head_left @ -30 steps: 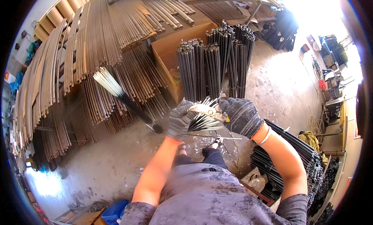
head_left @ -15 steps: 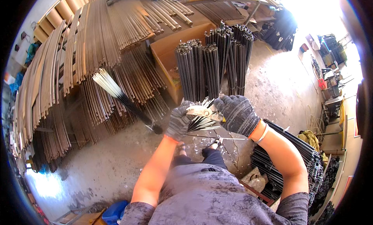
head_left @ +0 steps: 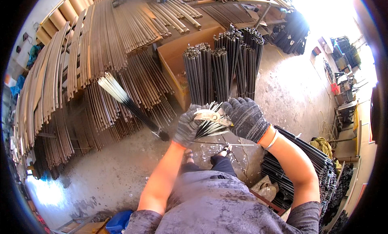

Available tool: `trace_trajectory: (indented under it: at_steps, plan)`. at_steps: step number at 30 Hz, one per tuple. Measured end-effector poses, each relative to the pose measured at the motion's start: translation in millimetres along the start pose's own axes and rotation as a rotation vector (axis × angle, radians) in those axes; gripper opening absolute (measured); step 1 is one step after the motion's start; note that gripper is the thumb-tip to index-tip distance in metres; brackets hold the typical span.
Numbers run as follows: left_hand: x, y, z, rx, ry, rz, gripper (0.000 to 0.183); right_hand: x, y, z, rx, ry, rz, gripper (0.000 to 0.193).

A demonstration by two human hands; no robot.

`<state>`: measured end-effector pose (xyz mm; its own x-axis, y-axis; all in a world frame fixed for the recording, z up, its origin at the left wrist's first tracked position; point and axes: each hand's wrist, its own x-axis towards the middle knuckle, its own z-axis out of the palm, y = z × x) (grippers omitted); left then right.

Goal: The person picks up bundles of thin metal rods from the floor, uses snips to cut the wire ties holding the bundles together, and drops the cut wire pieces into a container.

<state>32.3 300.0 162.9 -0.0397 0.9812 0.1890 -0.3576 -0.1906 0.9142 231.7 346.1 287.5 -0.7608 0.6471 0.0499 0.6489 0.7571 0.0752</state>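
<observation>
My right hand [head_left: 245, 120], in a dark grey knit glove, is closed round the handle of a pair of hand shears [head_left: 213, 118]. Their pale metal head points left and reaches my left hand [head_left: 187, 128], which wears a matching glove and has its fingers curled. Between the two hands, below the shears, thin rods with whitish ends [head_left: 209, 130] fan out. My left fingers close at the left side of this bunch; the grip itself is partly hidden. Whether the shears' jaws are on a rod cannot be made out.
Bundles of black tubes [head_left: 220, 68] stand upright just beyond my hands, beside a cardboard box [head_left: 173, 52]. Left of them leans a black bundle with white ends [head_left: 115, 88], near racks of long brown rods [head_left: 97, 36]. More black rods [head_left: 299, 165] lie at right on the concrete floor [head_left: 109, 169].
Almost nothing differs. My hands and the shears keep their places, with only a very slight shift of the right hand and of the whole view.
</observation>
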Motion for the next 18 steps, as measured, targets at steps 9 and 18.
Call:
trace_trajectory:
  at_steps: [9,18]
  plan:
    - [1,5,-13,0.104,0.12,0.018,0.016,-1,-1,-2,0.048,-0.081,0.062,0.047]
    - [4,10,-6,0.153,0.13,-0.051,0.007,1,-3,-6,0.108,-0.107,0.103,0.04]
